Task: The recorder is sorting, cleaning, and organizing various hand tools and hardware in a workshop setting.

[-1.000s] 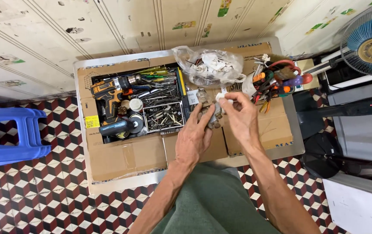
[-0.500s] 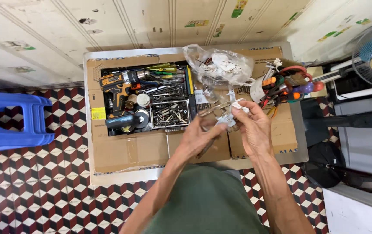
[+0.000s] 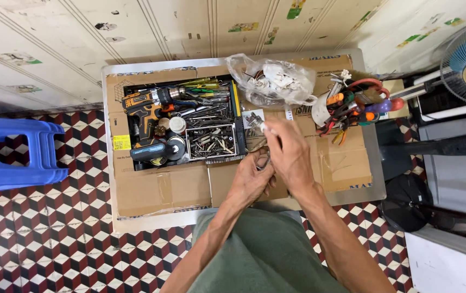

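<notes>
Stool: a blue plastic stool [image 3: 13, 154] was seen on the tiled floor, well to the left of both hands.
Drill: an orange and black drill [image 3: 142, 111] was laid in the open tool tray, up and to the left of the left hand.
Screw box: a small box of loose screws and bits [image 3: 212, 142] was set just above and left of the left hand.
Left hand: the left hand [image 3: 253, 182] was closed around a small metal part [image 3: 263, 161], most of which was hidden, so its kind could not be told.
Metal part: it was held between the two hands, over the cardboard [image 3: 189, 187] that covered the table.
Right hand: the right hand [image 3: 290, 154] was curled over the same part, its fingertips pinched on something small and pale at the upper end.
Bag: a clear bag of white pieces [image 3: 274, 81] was placed above the right hand.
Hand tools: a bunch of pliers and screwdrivers with coloured grips [image 3: 352, 103] was heaped up and to the right of the right hand.
Handling: by judgement, the part would be best steadied firmly in the left hand while only the right fingertips were worked, low over the cardboard so that anything dropped could be found.
</notes>
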